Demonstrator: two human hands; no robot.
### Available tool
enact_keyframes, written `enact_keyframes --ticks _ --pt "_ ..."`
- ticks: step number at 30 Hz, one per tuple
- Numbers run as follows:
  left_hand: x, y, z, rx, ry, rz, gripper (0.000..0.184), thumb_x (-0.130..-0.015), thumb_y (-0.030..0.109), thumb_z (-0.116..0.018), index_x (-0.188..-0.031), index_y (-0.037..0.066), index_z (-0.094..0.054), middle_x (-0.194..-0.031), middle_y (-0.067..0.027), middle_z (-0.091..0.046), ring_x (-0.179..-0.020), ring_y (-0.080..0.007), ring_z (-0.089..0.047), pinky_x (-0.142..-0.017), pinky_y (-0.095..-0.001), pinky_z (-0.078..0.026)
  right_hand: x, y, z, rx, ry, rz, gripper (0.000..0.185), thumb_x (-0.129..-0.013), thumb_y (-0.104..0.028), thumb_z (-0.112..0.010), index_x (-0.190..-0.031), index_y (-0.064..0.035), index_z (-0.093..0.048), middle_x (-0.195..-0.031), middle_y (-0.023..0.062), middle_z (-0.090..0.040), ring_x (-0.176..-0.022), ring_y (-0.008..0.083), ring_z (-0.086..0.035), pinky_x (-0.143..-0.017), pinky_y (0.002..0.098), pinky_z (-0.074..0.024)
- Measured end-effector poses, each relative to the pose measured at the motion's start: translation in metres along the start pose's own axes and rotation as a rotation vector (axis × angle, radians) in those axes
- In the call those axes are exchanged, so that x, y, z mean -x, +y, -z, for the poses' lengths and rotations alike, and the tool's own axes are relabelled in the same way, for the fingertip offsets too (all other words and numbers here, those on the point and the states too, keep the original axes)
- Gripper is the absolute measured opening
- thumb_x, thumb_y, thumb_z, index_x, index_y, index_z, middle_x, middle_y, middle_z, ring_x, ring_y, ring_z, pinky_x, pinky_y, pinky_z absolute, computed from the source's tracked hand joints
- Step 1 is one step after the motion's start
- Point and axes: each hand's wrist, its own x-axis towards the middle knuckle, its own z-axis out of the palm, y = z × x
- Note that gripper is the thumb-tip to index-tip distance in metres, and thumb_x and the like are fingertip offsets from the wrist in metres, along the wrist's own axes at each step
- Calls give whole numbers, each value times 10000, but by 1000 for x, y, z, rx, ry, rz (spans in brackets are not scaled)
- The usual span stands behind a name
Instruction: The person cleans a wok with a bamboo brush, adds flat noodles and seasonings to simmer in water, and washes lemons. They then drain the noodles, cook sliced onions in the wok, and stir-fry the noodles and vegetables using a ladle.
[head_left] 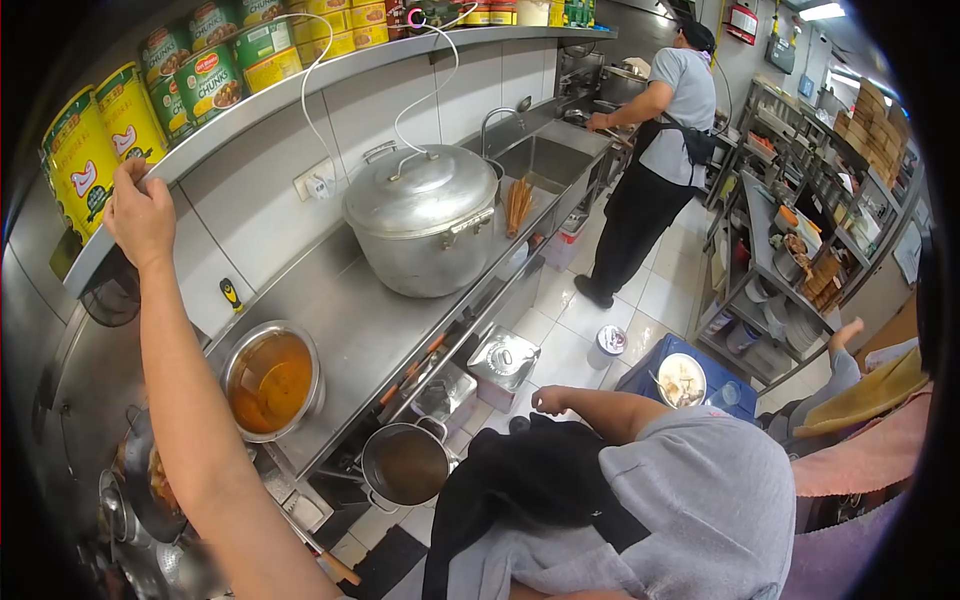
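Note:
My left hand [140, 215] is raised at the upper left, its fingers curled over the edge of the metal shelf [235, 92], next to yellow cans [80, 165]. My right hand [550, 400] hangs low near the centre, fingers curled in, with nothing visible in it. Below the shelf, a steel bowl of orange-red liquid [272, 382] sits on the steel counter [350, 325]. A large lidded pot [420, 225] stands farther along it. Beneath my right hand's level, an open pot [405, 465] holds brownish liquid.
A person [655, 150] stands beyond the sink [545, 160]. Another person's arm [840, 350] shows at the right. A blue crate [645, 370] carries a white bowl [682, 380]. Metal racks [755, 215] line the right side. Tins [503, 360] stand on the floor.

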Motion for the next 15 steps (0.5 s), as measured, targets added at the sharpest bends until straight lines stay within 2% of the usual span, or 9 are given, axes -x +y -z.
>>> enact_keyframes --ticks 2,3,4,6,7,10,13,14,15 --pt "-1 4 -1 -3 21 48 286 -816 165 -542 -1093 104 -578 -1029 -59 -688 -1009 -228 -627 -951 -379 -370 5 -13 1 42 28 45 338 -829 -205 -580 -1148 -97 -610 -744 126 -654 -559 212 -629 -460 348 -508" --pt "-1 5 0 -8 15 44 286 -816 165 -542 -1093 104 -578 -1029 -59 -688 -1009 -228 -627 -951 -379 -370 11 -21 0 64 41 51 359 -818 -226 -594 -1148 -90 -625 -874 167 -683 -710 271 -673 -615 386 -548" --pt "-1 5 0 8 16 42 280 -812 164 -546 -1082 100 -583 -1027 -57 -690 -1005 -232 -629 -947 -383 -374 8 -19 -4 63 34 55 359 -818 -226 -594 -1148 -90 -625 -874 167 -683 -710 271 -673 -615 386 -548" --pt "-1 5 1 7 11 40 275 -807 164 -549 -1071 97 -587 -1025 -56 -691 -1001 -236 -632 -944 -387 -377 -12 0 -15 238 142 294 378 -798 -259 -600 -1132 -87 -642 -1026 182 -674 -935 328 -655 -822 417 -523" --pt "-2 5 0 32 13 45 273 -800 164 -554 -1060 92 -593 -1011 -63 -693 -977 -247 -639 -928 -395 -391 -20 7 -19 210 125 293 368 -765 -232 -586 -1095 -92 -668 -1036 186 -678 -979 342 -642 -869 412 -497" --pt "-4 7 3 49 76 27 269 -778 171 -570 -1029 82 -609 -949 -92 -696 -891 -285 -654 -867 -419 -432 -33 32 -24 226 101 286 351 -784 -299 -618 -1060 -91 -679 -1100 168 -667 -1039 324 -621 -896 403 -484" --pt "-2 10 2 -22 110 -17 262 -762 170 -589 -1008 81 -607 -916 -97 -688 -865 -298 -652 -835 -425 -441 -24 40 -14 193 70 220 302 -805 -309 -613 -1046 -146 -693 -975 178 -695 -909 330 -666 -816 419 -526" --pt "-2 8 -1 9 127 -21 245 -760 167 -595 -991 87 -604 -921 -89 -682 -863 -292 -645 -849 -436 -428 -12 31 -8 131 49 102 296 -804 -305 -614 -1030 -135 -702 -979 178 -696 -921 320 -664 -816 418 -526" --pt "0 11 0 -44 157 -31 266 -764 177 -579 -1007 71 -604 -869 -80 -680 -842 -273 -648 -828 -422 -448 -28 54 -13 208 130 225 314 -799 -307 -623 -1042 -123 -699 -975 173 -701 -898 314 -672 -807 410 -532"
